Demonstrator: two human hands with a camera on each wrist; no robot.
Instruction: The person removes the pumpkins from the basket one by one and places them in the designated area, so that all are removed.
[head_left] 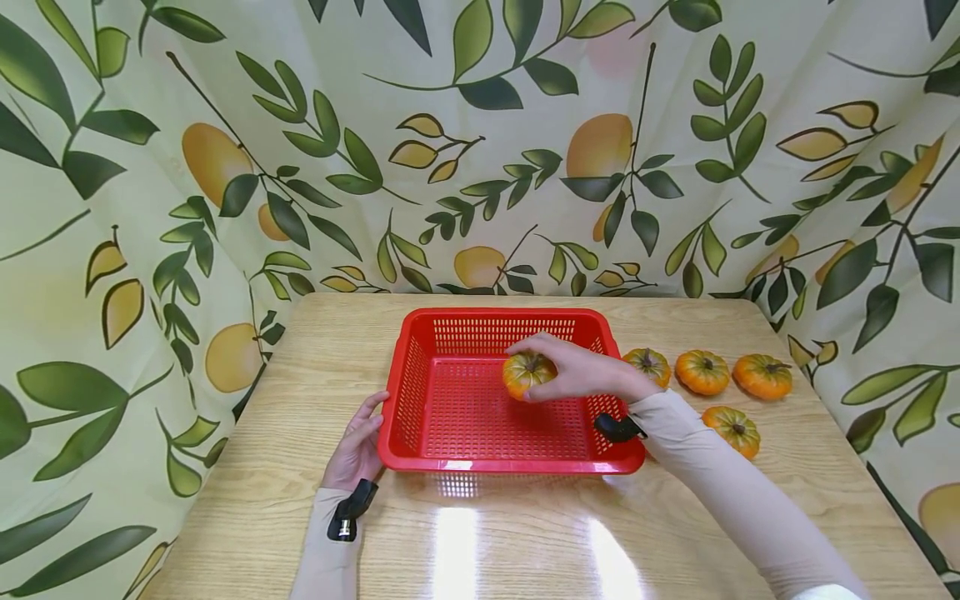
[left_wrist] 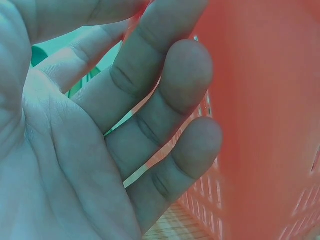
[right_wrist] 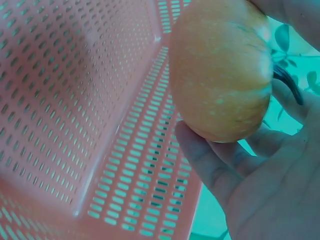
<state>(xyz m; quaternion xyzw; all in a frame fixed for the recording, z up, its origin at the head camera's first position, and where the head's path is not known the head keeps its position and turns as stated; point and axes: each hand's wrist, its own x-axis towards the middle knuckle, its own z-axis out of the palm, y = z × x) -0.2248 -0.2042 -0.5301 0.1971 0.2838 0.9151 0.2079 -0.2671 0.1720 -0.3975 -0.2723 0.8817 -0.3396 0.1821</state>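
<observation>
My right hand (head_left: 581,368) holds a small orange pumpkin (head_left: 519,377) with green streaks above the floor of a red plastic basket (head_left: 510,465). Thumb and fingers lie on opposite sides of the pumpkin. In the right wrist view, its dark curved stem (right_wrist: 288,82) points toward the palm, and the perforated basket wall (right_wrist: 140,150) shows beyond. My left hand (head_left: 356,450) touches the outside of the basket's left side near the rim. The left wrist view shows its fingers (left_wrist: 185,75) relaxed and nearly straight beside the red wall (left_wrist: 265,100).
Several similar pumpkins stand right of the basket, among them one at the back (head_left: 702,372), a far-right pumpkin (head_left: 762,377) and a nearer pumpkin (head_left: 731,431). My right forearm crosses the basket's right side. A leaf-patterned cloth (head_left: 517,167) hangs around the wooden table (head_left: 315,350).
</observation>
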